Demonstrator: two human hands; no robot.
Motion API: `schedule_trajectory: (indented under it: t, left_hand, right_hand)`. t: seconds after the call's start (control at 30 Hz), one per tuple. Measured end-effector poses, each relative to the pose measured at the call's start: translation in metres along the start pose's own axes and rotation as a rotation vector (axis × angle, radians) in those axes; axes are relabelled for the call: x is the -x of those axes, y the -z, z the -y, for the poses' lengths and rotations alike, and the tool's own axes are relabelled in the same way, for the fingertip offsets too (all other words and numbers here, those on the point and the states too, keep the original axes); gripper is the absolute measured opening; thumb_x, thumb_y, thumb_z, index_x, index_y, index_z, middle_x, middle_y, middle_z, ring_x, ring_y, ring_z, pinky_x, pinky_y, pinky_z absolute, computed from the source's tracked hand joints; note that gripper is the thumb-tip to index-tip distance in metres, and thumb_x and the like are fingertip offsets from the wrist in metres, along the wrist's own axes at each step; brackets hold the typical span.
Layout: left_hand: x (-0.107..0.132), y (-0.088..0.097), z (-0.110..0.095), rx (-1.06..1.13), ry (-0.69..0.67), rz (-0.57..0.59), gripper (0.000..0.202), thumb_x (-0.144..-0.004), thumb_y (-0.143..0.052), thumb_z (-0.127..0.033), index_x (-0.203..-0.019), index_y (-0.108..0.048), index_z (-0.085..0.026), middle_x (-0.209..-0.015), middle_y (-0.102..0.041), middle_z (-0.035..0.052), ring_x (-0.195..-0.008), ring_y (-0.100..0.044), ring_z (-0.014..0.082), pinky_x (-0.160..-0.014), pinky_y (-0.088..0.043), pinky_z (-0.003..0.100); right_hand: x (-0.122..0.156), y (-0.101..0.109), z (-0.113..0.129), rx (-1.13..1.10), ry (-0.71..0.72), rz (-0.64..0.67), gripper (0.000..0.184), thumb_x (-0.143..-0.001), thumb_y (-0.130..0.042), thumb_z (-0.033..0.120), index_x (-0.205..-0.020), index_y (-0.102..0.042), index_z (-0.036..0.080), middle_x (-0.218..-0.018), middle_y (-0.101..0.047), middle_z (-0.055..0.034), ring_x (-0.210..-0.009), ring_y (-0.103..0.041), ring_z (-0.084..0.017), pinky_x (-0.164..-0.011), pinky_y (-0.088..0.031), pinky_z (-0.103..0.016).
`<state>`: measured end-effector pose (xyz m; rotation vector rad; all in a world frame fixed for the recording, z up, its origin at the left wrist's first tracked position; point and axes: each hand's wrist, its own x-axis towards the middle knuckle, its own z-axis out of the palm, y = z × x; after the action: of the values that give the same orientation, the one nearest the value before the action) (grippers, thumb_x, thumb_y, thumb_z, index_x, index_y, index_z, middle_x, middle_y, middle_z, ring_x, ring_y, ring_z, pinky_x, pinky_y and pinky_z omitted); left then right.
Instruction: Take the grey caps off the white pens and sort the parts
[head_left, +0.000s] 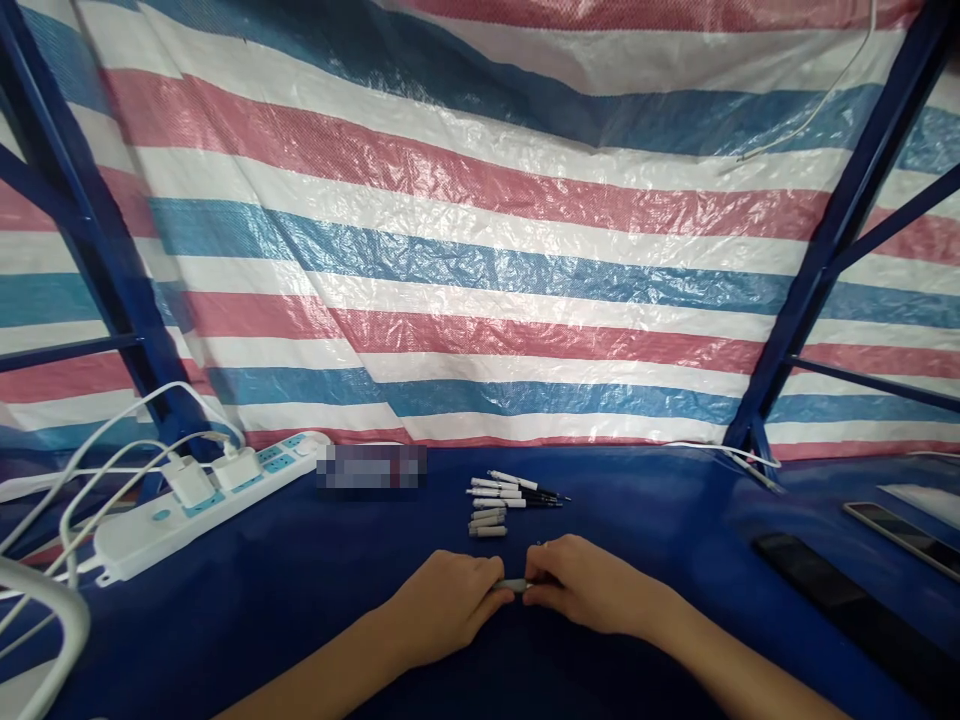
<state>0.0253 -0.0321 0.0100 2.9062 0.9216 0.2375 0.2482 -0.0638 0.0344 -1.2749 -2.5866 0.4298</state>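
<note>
Low over the near part of the blue table, my left hand [456, 597] and my right hand [570, 580] face each other with fingers pinched. Between them is a short grey pen barrel [514, 585], gripped at its left end by the left fingertips and at its right end by the right ones. Both ends are covered by fingers. Just beyond lie several short grey pen barrels [489, 531] in a small stack of rows. Behind those, several white pen parts [495, 493] with dark refills [536, 495] lie side by side, tips pointing right.
A white power strip [217, 505] with plugs and looping cables takes up the left side. A blurred-out box [371, 467] sits by the back edge. On the right are a long black object [832, 590] and a phone [911, 538]. Striped sheeting [480, 250] hangs behind, between blue metal posts.
</note>
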Motion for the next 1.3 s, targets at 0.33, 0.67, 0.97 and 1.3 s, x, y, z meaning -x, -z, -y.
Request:
schedule_trajectory:
  t: [0.33,0.67,0.97,1.3]
  left_hand:
    - [-0.001,-0.009,0.004,-0.087,-0.012,-0.018,0.031,-0.103,-0.027,-0.031,-0.086,-0.051,-0.019,-0.072,-0.065,0.0012,-0.06,-0.06,0.0182,-0.053,-0.029,0.029]
    - [-0.001,-0.01,0.004,-0.106,-0.018,-0.026,0.03,-0.103,-0.025,-0.029,-0.087,-0.049,-0.019,-0.072,-0.065,0.0015,-0.06,-0.06,0.0191,-0.052,-0.029,0.029]
    - [-0.001,-0.01,0.005,-0.104,-0.006,-0.017,0.03,-0.103,-0.025,-0.03,-0.087,-0.048,-0.02,-0.074,-0.066,0.0013,-0.062,-0.061,0.0192,-0.053,-0.028,0.029]
    - [-0.001,-0.012,0.004,-0.061,0.025,0.01,0.032,-0.102,-0.023,-0.03,-0.088,-0.05,-0.019,-0.074,-0.065,0.0036,-0.062,-0.059,0.0207,-0.054,-0.025,0.03]
  right_hand:
    - [0.002,0.003,0.006,0.067,-0.013,-0.001,0.034,-0.1,-0.04,0.042,-0.086,-0.061,0.02,-0.081,-0.068,-0.0019,-0.073,-0.062,-0.017,-0.062,-0.035,-0.027]
    - [0.005,0.005,0.006,0.029,-0.031,0.017,0.025,-0.099,-0.044,0.043,-0.099,-0.056,0.021,-0.083,-0.066,-0.0001,-0.074,-0.062,-0.016,-0.058,-0.034,-0.025]
    - [0.002,0.003,0.004,0.062,-0.03,-0.006,0.011,-0.095,-0.051,0.029,-0.096,-0.056,0.02,-0.083,-0.067,-0.0017,-0.075,-0.063,-0.018,-0.059,-0.032,-0.026]
    - [0.001,0.004,0.007,0.078,0.025,-0.008,0.023,-0.1,-0.042,0.03,-0.093,-0.061,0.019,-0.086,-0.07,-0.0023,-0.077,-0.066,-0.018,-0.064,-0.039,-0.025]
